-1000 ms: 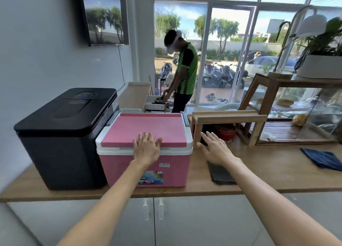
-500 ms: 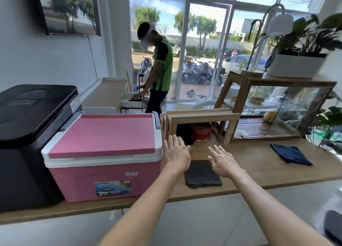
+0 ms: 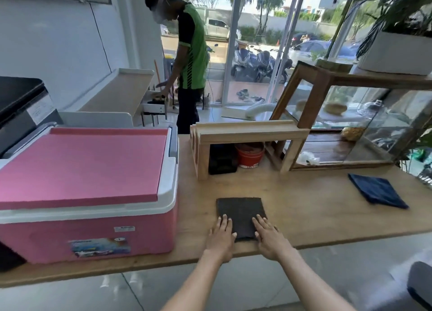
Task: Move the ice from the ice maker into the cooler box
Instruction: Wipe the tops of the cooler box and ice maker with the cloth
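We see the wooden counter (image 3: 304,208) bearing the pink cooler box (image 3: 88,194) at its left, long axis running left to right, label side toward us, its lid shut so the contents are hidden. Touching its far left corner stands the black ice maker (image 3: 18,105), mostly out of frame, lid down; no ice shows. Right of the cooler lies a dark mat (image 3: 240,213). Our left hand (image 3: 221,237) and right hand (image 3: 268,238) rest flat on its near corners, fingers straight and pointing away, gripping nothing.
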A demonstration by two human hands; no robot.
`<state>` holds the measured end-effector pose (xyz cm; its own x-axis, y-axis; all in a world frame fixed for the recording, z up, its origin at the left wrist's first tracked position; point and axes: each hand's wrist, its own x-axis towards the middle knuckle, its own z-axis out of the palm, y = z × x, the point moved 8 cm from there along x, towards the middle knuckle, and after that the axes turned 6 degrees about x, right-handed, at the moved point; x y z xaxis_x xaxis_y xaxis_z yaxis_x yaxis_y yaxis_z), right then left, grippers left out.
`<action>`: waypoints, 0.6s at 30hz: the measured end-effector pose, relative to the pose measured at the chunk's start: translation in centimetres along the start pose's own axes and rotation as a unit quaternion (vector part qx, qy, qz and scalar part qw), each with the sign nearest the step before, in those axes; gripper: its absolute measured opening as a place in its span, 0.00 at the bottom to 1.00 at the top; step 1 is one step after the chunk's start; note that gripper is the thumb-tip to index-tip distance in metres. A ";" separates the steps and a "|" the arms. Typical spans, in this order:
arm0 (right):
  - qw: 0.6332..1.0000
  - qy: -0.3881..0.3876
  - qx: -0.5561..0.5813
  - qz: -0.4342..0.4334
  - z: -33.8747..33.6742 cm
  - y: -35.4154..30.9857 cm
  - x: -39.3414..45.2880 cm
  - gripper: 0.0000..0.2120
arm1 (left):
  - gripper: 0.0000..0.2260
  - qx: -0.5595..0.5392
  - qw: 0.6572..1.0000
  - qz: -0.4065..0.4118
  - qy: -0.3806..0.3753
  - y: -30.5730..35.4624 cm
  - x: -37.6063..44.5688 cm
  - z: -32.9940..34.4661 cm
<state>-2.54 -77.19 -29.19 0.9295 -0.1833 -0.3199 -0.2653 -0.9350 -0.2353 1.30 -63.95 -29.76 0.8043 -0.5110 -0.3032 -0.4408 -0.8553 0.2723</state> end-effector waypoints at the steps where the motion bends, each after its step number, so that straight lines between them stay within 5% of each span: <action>1: 1.000 0.004 0.002 -0.007 0.7 0.4 0.0 0.26 | 0.25 0.011 1.000 0.008 0.009 -0.1 -0.1 0.5; 5: 0.996 0.064 0.001 -0.057 2.5 1.3 -0.8 0.32 | 0.38 0.018 0.998 0.022 0.059 -0.5 -1.4 1.7; 8: 0.990 0.109 0.026 -0.086 2.9 1.2 -2.1 0.39 | 0.28 0.066 0.990 0.032 0.117 -0.7 -2.2 2.0; 14: 0.981 0.162 -0.029 -0.106 2.7 0.2 -4.2 0.28 | 0.46 0.103 0.988 0.073 0.093 -0.7 -2.8 3.5; 16: 0.985 0.145 -0.059 -0.079 2.7 0.2 -4.1 0.38 | 0.43 0.132 0.982 0.070 0.114 -0.7 -3.1 3.0; 18: 0.980 0.173 -0.080 -0.059 1.7 0.4 -4.6 0.36 | 0.37 0.156 0.979 0.073 0.113 -0.8 -3.4 2.6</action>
<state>-7.36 -76.16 -29.35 0.9899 -0.1367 0.0387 -0.1324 -0.9864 -0.0968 -2.10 -61.80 -31.30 0.7756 -0.6282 -0.0615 -0.6296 -0.7769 -0.0044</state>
